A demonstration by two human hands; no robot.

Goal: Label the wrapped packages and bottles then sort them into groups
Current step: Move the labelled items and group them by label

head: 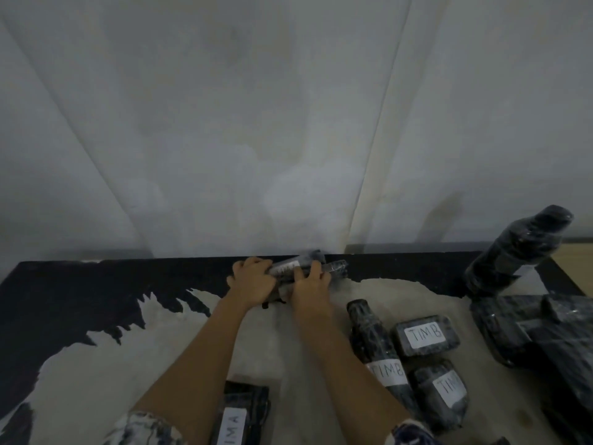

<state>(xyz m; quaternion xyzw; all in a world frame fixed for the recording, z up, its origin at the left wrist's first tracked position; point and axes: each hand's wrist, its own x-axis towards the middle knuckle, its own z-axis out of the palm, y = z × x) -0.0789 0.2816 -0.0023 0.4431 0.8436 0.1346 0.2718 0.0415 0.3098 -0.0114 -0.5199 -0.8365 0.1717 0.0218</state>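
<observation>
On the table [96, 364], left hand [252, 282] and right hand [311, 287] grip a blurred, half-hidden package [288, 270].

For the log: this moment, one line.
left hand, right hand grip wrapped item | table far edge | TIMB group right

I read "TIMB" on the white label [425, 336] of the small black film-wrapped block [452, 329], right of the right hand [309, 285]. "TIMB" again on the black wrapped bottle [369, 332] lying beside it. Nearer me, a second black wrapped block [430, 409] shows "TIM". Below the left hand [253, 281], a flat black wrapped pack [253, 409] reads "IMA". On the black wrapped bundle [288, 271] both hands grip, the label is too blurred.
</observation>
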